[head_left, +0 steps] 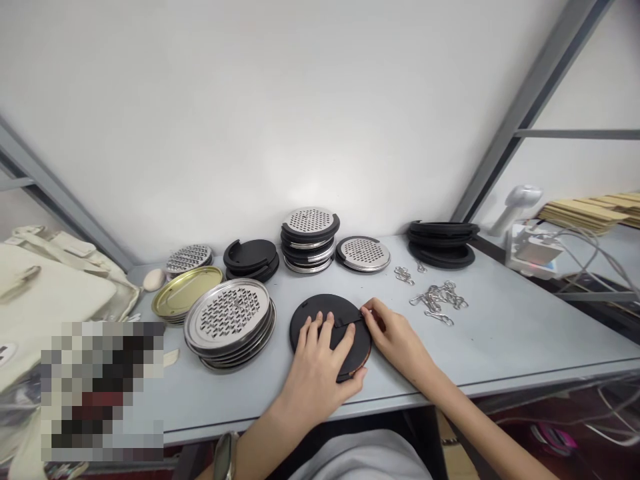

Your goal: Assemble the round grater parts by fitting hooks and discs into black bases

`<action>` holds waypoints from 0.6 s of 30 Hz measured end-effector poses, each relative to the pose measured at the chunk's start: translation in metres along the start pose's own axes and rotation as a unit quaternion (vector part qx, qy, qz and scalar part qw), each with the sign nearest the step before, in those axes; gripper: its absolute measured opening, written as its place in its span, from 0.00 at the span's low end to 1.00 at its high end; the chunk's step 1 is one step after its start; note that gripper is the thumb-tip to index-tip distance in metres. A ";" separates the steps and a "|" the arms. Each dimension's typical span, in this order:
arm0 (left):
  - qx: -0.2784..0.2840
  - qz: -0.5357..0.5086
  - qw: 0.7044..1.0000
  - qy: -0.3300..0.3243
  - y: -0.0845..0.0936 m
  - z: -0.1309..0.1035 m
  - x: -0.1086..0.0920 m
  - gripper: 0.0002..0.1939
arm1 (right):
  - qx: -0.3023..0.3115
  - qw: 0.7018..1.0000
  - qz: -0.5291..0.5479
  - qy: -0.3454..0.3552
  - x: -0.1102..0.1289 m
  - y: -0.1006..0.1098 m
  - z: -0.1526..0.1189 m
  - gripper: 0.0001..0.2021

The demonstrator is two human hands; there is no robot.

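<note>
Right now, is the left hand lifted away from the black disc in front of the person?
No, the left hand lies on the black disc, fingers spread over its top.

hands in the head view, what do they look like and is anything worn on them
Both the left hand and right hand are bare, with no gloves or visible rings. No sleeve shows on either forearm. The left wrist wears a shiny metallic band, perhaps a watch; the right wrist has nothing on it.

A plain white wall (pixel 240 120) rises behind the pale grey-blue table (pixel 500 347)
</note>
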State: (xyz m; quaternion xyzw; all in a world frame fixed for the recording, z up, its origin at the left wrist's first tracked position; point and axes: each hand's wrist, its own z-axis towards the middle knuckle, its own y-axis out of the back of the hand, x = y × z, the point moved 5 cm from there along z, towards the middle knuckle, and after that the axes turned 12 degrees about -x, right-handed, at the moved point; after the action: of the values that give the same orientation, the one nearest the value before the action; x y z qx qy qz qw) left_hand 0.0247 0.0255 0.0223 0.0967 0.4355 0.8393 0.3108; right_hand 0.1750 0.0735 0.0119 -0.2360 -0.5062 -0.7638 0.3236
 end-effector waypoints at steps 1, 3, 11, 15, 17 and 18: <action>0.002 -0.001 1.000 0.001 0.000 0.000 0.000 0.30 | -0.010 1.000 0.017 -0.009 -0.002 0.002 0.001 0.10; 0.005 -0.004 1.000 0.003 0.000 0.000 0.000 0.30 | -0.038 0.998 0.038 -0.016 -0.003 0.007 0.002 0.10; 0.001 -0.004 1.000 0.003 0.000 -0.001 0.000 0.30 | -0.074 0.994 0.083 0.020 -0.002 0.011 0.003 0.07; 0.006 -0.005 1.000 0.006 -0.002 -0.001 0.001 0.30 | -0.077 0.993 0.081 0.034 -0.002 0.013 0.003 0.05; 0.006 -0.005 1.000 0.005 -0.002 -0.001 0.001 0.30 | -0.071 0.992 0.092 0.047 0.000 0.013 0.004 0.04; 0.005 -0.006 1.000 0.005 -0.002 -0.001 0.002 0.30 | -0.065 0.991 0.100 0.054 0.002 0.013 0.004 0.05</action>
State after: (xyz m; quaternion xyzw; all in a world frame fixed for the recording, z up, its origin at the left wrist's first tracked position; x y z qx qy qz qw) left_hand 0.0237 0.0263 0.0197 0.0917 0.4420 0.8357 0.3128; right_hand 0.1830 0.0729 0.0223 -0.2648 -0.4110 -0.7706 0.4090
